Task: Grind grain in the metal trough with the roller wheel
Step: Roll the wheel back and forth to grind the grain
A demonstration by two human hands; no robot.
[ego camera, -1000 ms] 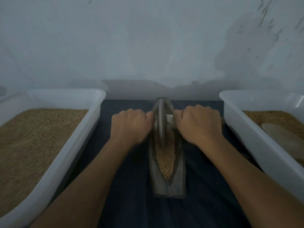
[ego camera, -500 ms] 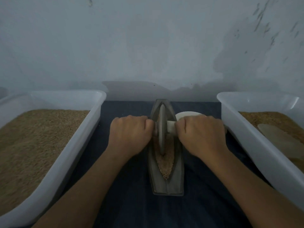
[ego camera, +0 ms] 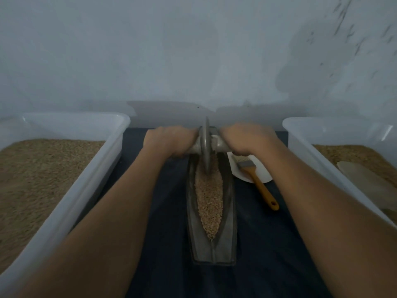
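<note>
We see the long, narrow, boat-shaped grey metal trough [ego camera: 211, 241] lying lengthwise down the middle of the dark blue cloth [ego camera: 268, 244], its pointed channel filled with a strip of pale brown grain [ego camera: 209, 198]. The thin grey metal roller wheel [ego camera: 206, 145] stands upright on its edge in the grain at the trough's far end, near the cloth's far edge. Our left hand [ego camera: 169, 140] grips the pale axle handle on the wheel's left side with curled fingers, and our right hand [ego camera: 245, 139] grips the handle on the right side the same way. Just right of the trough, a small white round dish [ego camera: 261, 172] carries a brush with an orange handle [ego camera: 261, 187], whose handle reaches past the rim onto the cloth. A white plastic tub [ego camera: 90, 181] of brown grain sits along the cloth's left edge, and another white plastic tub [ego camera: 318, 160] along the right edge holds grain and a pale flat scoop [ego camera: 365, 181].
</note>
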